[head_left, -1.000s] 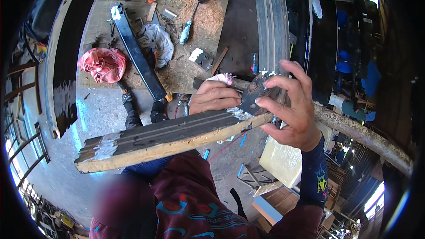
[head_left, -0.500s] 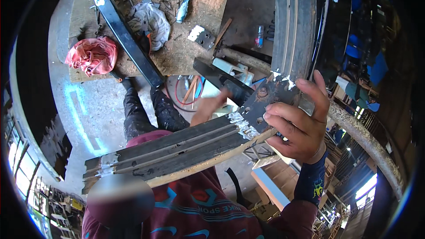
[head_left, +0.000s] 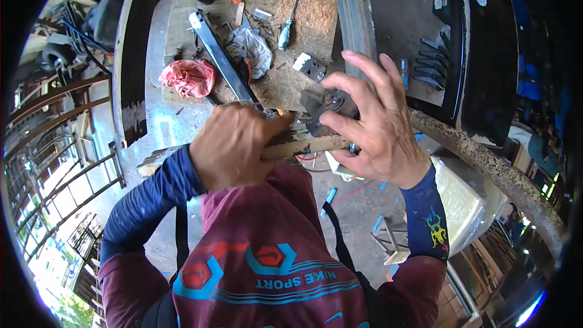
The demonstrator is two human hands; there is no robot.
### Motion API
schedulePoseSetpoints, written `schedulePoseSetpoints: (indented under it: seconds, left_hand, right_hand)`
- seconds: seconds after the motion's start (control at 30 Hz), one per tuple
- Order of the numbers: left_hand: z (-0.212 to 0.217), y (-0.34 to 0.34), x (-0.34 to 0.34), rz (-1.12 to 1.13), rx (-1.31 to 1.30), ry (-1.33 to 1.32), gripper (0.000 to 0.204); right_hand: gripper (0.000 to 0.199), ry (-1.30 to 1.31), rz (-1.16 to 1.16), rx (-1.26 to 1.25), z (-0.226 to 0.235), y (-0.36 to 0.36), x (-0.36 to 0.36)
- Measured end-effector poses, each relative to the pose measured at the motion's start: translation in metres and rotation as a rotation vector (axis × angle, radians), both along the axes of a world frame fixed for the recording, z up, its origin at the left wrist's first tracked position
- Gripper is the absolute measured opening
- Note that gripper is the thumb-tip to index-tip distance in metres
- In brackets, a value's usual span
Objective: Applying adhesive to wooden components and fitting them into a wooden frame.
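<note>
The left hand (head_left: 234, 146) is closed around a worn wooden bar (head_left: 303, 144) held level just above the chest. The right hand (head_left: 376, 130), fingers spread, grips a dark metal piece (head_left: 325, 106) at the bar's end, possibly bolted on. Beyond lie a red rag (head_left: 188, 77) and a screwdriver (head_left: 285, 36).

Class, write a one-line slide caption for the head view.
Left hand grips a wooden plank while the right hand holds a dark metal piece at its end.
</note>
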State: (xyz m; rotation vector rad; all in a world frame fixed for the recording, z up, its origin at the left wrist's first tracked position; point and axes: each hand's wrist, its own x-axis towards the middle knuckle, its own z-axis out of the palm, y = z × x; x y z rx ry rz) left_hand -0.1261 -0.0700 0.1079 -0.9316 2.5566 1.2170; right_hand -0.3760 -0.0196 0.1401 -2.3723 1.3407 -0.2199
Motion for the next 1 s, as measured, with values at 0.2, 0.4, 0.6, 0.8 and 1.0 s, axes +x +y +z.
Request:
schedulePoseSetpoints:
  seconds: [0.2,0.4,0.6,0.8,1.0]
  left_hand:
    - [-0.015,0.001,0.004,0.045,0.178,0.085,0.053]
    - [-0.03,-0.031,0.006,-0.049,0.585,0.019,0.072]
    - [-0.033,-0.036,0.012,-0.039,0.65,0.027,0.079]
    - [-0.044,-0.035,0.022,-0.008,0.608,0.204,0.071]
    - [-0.061,-0.033,0.036,0.032,0.642,0.156,0.07]
  right_hand:
    - [0.104,-0.403,-0.143,-0.293,-0.02,-0.009,-0.038]
    - [0.068,-0.658,-0.723,0.608,-0.049,-0.007,-0.033]
    - [0.05,-0.836,-0.771,0.604,-0.058,-0.01,-0.028]
    - [0.049,-0.872,-0.869,0.689,-0.059,-0.004,-0.021]
    - [0.07,-0.889,-0.948,0.845,-0.051,-0.002,-0.02]
